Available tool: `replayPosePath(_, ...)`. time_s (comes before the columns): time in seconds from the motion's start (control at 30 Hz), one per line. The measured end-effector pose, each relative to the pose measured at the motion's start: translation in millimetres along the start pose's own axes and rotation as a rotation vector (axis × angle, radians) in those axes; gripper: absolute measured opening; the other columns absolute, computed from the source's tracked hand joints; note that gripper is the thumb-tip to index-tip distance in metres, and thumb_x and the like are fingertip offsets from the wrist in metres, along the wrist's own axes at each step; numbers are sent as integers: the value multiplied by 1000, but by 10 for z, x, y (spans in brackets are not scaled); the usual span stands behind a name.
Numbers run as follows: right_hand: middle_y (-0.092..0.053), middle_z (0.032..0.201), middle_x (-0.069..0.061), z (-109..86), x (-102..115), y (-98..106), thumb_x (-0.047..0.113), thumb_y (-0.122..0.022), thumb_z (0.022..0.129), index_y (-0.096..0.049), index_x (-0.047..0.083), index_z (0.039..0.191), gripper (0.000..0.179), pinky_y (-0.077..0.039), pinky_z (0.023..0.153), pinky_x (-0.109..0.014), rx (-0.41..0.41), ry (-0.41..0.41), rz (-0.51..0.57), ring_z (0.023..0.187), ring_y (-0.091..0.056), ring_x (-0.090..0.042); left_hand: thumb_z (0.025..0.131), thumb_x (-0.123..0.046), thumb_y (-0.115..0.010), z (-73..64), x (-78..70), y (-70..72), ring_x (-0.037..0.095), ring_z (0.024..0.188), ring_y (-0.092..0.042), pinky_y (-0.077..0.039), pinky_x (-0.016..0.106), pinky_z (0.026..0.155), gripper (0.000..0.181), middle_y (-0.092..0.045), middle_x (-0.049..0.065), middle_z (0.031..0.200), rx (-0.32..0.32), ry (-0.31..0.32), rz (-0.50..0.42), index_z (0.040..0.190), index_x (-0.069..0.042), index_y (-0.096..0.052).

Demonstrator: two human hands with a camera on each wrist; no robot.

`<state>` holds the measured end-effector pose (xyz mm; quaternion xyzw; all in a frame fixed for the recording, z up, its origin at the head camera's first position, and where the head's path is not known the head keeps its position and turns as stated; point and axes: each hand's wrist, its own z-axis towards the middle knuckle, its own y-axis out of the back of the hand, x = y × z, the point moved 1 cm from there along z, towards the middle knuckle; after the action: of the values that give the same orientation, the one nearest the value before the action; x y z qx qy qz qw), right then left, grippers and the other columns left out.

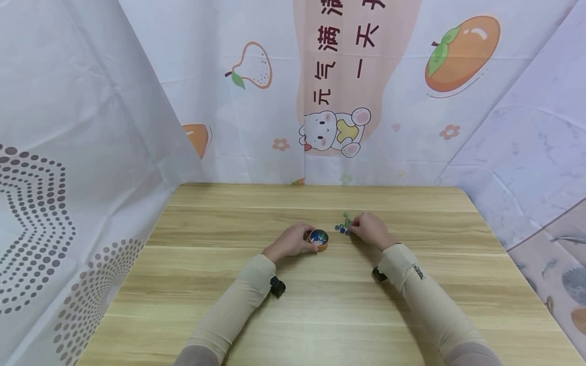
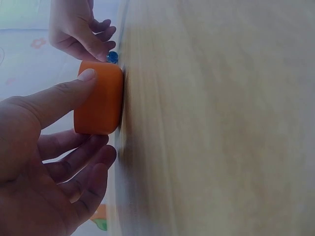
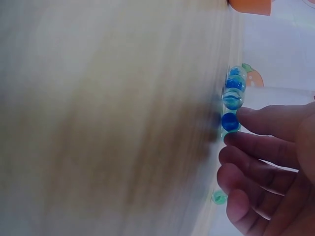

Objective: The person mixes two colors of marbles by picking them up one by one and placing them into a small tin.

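My left hand point(image 1: 295, 240) holds a small round orange bowl point(image 2: 101, 105) on the wooden table, thumb on one side and fingers round the other. Blue and dark glassy contents point(image 1: 319, 236) show inside it. To the bowl's right, my right hand point(image 1: 372, 230) reaches down to a loose cluster of glass marbles. Between its thumb and index finger it pinches a dark blue marble point(image 3: 230, 121), low at the tabletop. Several clear marbles with blue swirls point(image 3: 233, 99) sit in a row beside the thumb. A green marble point(image 3: 219, 197) lies beyond the curled lower fingers.
The light wood-grain table point(image 1: 302, 315) reaches back to a printed cloth point(image 1: 256, 117) hanging behind it. More patterned cloth hangs at the left point(image 1: 82, 152) and right. Dark wrist straps with small cameras point(image 1: 277, 287) sit at both cuffs.
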<state>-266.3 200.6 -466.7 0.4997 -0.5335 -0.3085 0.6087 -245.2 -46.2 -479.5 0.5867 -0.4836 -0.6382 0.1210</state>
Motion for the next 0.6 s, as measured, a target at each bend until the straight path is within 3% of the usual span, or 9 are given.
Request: replayPosePath(0.6, -72, 85, -11, -5, -9, -6, 21, -67, 92, -74, 2, 89, 20, -52, 67, -37, -7, 13, 19, 70, -62, -18, 84, -27, -78, -7, -13, 5, 21, 108, -59, -48, 38, 96, 57, -62, 10, 120, -1, 6, -19, 132, -4, -57)
